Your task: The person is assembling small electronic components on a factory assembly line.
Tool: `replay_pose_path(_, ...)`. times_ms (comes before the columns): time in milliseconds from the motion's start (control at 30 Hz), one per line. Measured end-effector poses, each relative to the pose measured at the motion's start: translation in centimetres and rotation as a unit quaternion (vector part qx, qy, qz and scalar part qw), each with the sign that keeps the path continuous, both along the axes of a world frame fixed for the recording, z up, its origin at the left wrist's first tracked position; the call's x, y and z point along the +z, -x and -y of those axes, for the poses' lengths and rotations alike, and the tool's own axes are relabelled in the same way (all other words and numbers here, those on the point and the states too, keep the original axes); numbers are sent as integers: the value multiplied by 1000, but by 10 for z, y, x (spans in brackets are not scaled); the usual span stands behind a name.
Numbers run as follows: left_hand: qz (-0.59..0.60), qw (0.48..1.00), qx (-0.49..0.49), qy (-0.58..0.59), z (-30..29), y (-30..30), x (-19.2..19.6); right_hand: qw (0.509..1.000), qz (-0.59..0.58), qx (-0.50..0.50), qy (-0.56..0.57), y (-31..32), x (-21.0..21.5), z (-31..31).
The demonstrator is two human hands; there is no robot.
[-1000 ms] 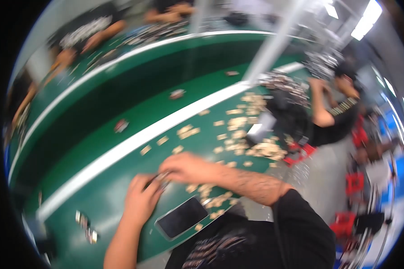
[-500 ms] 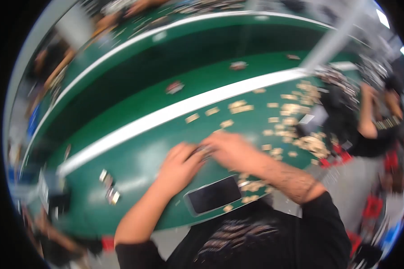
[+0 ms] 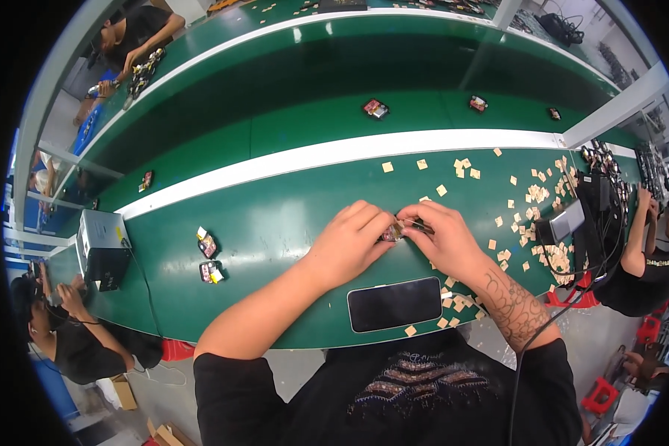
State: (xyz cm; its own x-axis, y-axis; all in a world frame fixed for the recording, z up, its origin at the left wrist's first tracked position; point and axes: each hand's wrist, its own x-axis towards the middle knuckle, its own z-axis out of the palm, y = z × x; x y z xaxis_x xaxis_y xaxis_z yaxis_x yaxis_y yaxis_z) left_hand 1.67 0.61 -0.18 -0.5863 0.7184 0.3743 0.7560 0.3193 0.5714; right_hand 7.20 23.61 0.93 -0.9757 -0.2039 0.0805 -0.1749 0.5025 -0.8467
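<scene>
Over the green table (image 3: 275, 215), my left hand (image 3: 358, 236) is closed on a small dark electronic assembly (image 3: 392, 232) with a reddish, shiny face. My right hand (image 3: 444, 236) meets it from the other side, thumb and fingers pinched at its edge. Something thin and dark shows between those fingers, too small to name. Fingers hide most of the assembly. Below my hands lies a phone (image 3: 394, 305) with a dark screen and a white cable plugged into its right end. Two similar small assemblies, an upper one (image 3: 207, 244) and a lower one (image 3: 210, 272), rest to the left.
Many small tan squares (image 3: 561, 260) are scattered and heaped on the right, beside a grey-black box (image 3: 561, 223) with cables. A metal-cased box (image 3: 102, 245) stands at the left end. Beyond the white rail (image 3: 334, 149), more assemblies (image 3: 376, 108) lie on a green strip. Co-workers sit on both sides.
The view has turned and steadied from a blur, so the table and things sit differently in it. My hands stay together on the small assembly.
</scene>
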Motion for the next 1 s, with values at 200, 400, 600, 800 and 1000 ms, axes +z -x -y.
replay_pose_path(200,0,1000,2,-10,0,1,-2,1000,4,-11,26,-2,-5,6)
replay_pose_path(400,0,1000,9,-20,0,-5,0,1000,3,-14,-23,-4,0,6)
replay_pose_path(600,4,999,9,-34,2,-5,-8,997,7,-37,-70,-4,10,16)
replay_pose_path(800,16,999,21,-26,4,-5,0,978,-47,-15,-204,8,20,24)
replay_pose_path(1000,-57,998,-21,3,-8,1,2,989,-73,-74,-104,3,20,-5)
